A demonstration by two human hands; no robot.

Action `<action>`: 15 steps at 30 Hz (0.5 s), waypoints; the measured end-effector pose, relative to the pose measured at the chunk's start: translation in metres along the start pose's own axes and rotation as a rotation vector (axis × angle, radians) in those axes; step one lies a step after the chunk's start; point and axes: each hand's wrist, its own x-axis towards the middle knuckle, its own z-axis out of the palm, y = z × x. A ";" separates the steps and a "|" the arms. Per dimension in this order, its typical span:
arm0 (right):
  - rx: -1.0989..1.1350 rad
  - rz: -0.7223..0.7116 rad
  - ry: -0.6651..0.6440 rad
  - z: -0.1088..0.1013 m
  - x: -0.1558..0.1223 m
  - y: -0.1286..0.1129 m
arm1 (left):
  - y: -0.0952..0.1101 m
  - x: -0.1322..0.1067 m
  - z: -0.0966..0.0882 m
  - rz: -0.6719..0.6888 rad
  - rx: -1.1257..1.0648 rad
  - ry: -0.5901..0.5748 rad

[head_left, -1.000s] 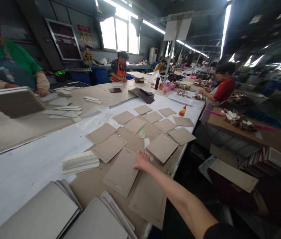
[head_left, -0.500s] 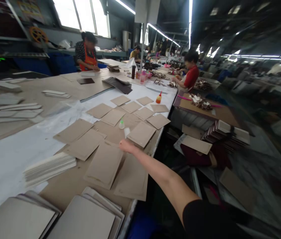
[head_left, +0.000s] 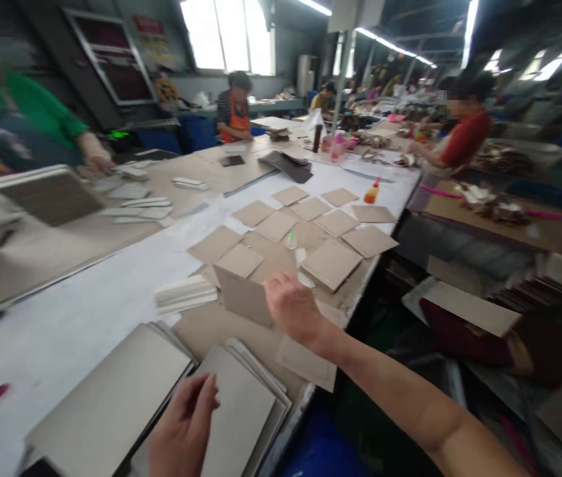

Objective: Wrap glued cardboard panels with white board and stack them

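My right hand [head_left: 293,308] is closed on a brown cardboard sheet [head_left: 238,295] and holds it lifted and tilted above the table. My left hand [head_left: 184,430] hovers at the bottom of the view over a stack of grey boards [head_left: 241,411], fingers loosely together, holding nothing I can see. Several more brown cardboard sheets [head_left: 331,264] lie spread on the table beyond my right hand. A small glue bottle with a green tip [head_left: 291,240] stands among them.
A stack of white strips [head_left: 184,293] lies left of the lifted sheet. A second grey board stack [head_left: 112,397] is at bottom left. An orange glue bottle [head_left: 371,192] stands further off. Other people work at the left, far end and right. The table edge [head_left: 360,298] runs on the right.
My right hand has picked a cardboard sheet up off the table and drawn it towards me. My left hand has come into view at the bottom. The camera swung back left.
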 end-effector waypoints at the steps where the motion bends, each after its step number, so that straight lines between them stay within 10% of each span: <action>1: -0.023 -0.035 0.049 0.003 -0.001 -0.003 | 0.015 0.011 0.001 0.052 -0.049 0.029; 7: -0.085 -0.281 0.260 0.023 -0.002 -0.017 | 0.068 0.059 0.019 0.037 -0.257 0.038; 15: -0.052 -0.540 0.322 0.024 0.000 -0.038 | 0.065 0.066 0.023 0.044 -0.137 0.195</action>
